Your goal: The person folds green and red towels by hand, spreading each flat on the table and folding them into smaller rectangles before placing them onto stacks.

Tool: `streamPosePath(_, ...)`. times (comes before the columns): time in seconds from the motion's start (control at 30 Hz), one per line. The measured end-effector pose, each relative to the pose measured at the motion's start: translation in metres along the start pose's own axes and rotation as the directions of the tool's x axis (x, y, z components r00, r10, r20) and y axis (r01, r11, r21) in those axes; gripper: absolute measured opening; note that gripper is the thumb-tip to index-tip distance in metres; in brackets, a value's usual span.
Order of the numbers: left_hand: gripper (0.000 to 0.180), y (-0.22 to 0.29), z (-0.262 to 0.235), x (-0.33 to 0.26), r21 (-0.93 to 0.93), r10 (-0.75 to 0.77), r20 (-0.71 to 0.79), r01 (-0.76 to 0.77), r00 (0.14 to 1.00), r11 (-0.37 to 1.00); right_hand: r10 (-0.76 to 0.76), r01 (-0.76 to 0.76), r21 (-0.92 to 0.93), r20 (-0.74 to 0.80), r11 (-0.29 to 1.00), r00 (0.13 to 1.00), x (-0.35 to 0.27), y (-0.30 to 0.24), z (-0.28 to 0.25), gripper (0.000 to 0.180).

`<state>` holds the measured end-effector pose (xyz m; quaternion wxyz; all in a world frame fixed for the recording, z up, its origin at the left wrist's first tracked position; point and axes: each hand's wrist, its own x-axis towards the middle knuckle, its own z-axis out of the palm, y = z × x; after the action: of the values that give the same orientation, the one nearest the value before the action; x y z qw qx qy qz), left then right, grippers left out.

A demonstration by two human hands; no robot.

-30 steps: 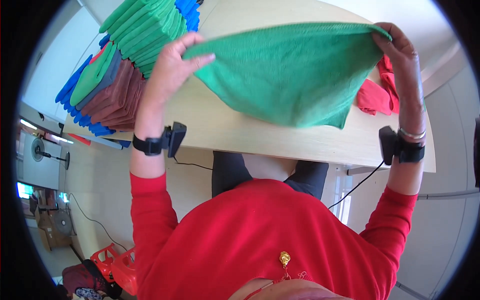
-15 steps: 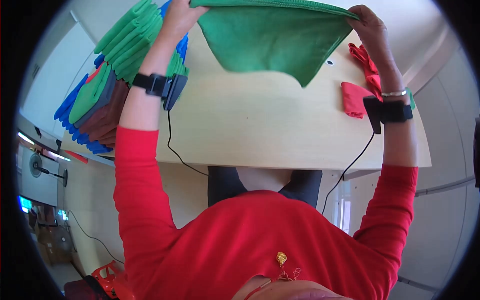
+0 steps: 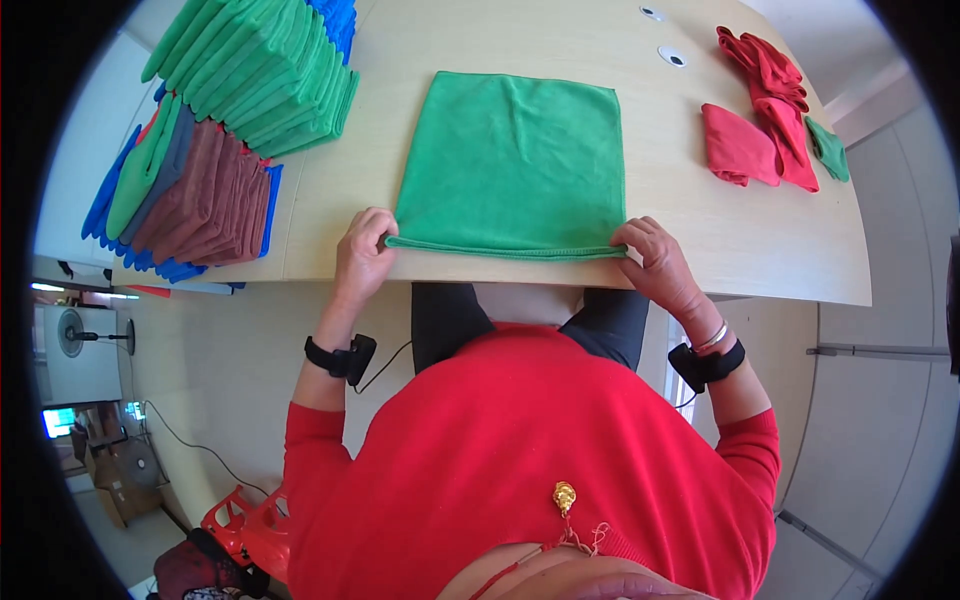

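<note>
Head view looks down on a pale wooden table (image 3: pixel 560 30) with a green cloth (image 3: pixel 510 160) spread flat on it, folded double so two layers show along its near edge. That near edge lies close to the table's front edge, right in front of the person. The left hand (image 3: pixel 362 255) pinches the near left corner of the green cloth, fingers curled tight around the hem. The right hand (image 3: pixel 655 258) pinches the near right corner the same way, fingers closed on the hem. Each wrist wears a black band with a small box and a thin wire. To the left of the green cloth sits a slanted stack of folded green cloths (image 3: pixel 265 70), well apart from it. Nearer the table's left edge, beside that stack, lie brown cloths (image 3: pixel 210 195) resting on blue cloths (image 3: pixel 110 200). To the right of the green cloth, well apart, lies a bunch of red cloths (image 3: pixel 755 110), with one small green piece (image 3: pixel 828 148) just beside them.
</note>
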<state>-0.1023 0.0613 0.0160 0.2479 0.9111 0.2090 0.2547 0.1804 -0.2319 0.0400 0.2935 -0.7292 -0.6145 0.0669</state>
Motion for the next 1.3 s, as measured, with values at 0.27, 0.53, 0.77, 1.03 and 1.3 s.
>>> streamPosePath(0.27,0.019,0.001,-0.033,-0.011,0.324,0.001,0.134,-0.045,0.991,0.945,0.035,-0.137,0.286,0.338,0.948,0.941,0.011,-0.034,-0.018,0.014)
streamPosePath(0.53,0.027,0.056,0.045,0.026,0.233,0.271,0.148,-0.300,0.951,0.925,-0.268,0.265,0.046,0.227,0.963,0.936,0.105,-0.033,0.063,0.048)
streamPosePath(0.77,0.064,0.055,0.076,0.013,0.377,0.131,0.235,-0.215,0.963,0.901,-0.316,0.369,-0.255,0.227,0.894,0.921,0.146,0.027,0.093,0.058)
streamPosePath(1.03,0.062,0.052,0.070,0.016,0.385,0.096,0.255,-0.192,0.962,0.903,-0.037,0.075,-0.469,0.088,0.880,0.995,0.198,0.094,0.063,0.058)
streamPosePath(1.3,0.062,0.063,0.054,0.032,0.295,0.073,0.461,-0.230,0.884,0.927,0.133,-0.132,-0.715,-0.055,0.687,0.990,0.185,0.109,0.049,0.065)
